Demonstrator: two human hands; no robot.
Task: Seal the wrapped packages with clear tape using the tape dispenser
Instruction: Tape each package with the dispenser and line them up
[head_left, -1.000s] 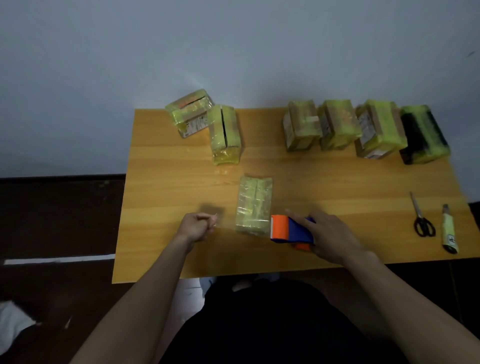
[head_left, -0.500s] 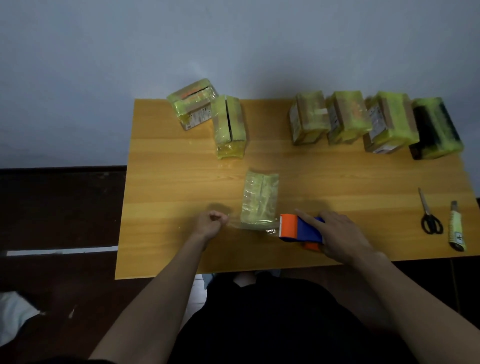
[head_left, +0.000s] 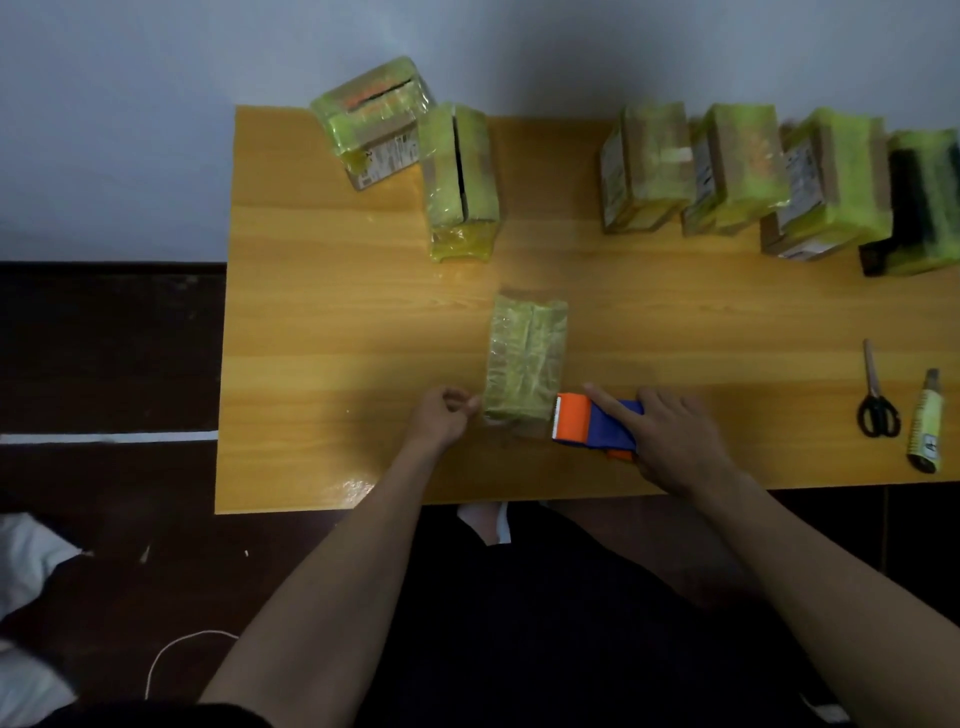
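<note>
A flat package wrapped in yellow-green film (head_left: 525, 358) lies in the middle of the wooden table (head_left: 322, 322). My right hand (head_left: 670, 436) grips the orange and blue tape dispenser (head_left: 592, 427) just right of the package's near end, index finger stretched along its top. My left hand (head_left: 441, 415) is closed, pinching the free end of the clear tape (head_left: 514, 427) at the package's near left corner. The tape strip runs across the package's near end between both hands.
Two wrapped boxes (head_left: 460, 182) stand at the back left. Several more wrapped boxes (head_left: 737, 169) line the back right. Scissors (head_left: 876, 395) and a utility knife (head_left: 927, 423) lie near the right edge. The table's near edge is just below my hands.
My left hand moved right, toward the package's near corner, so the tape span between it and the dispenser is shorter. The dispenser stays by the package's near right end.
</note>
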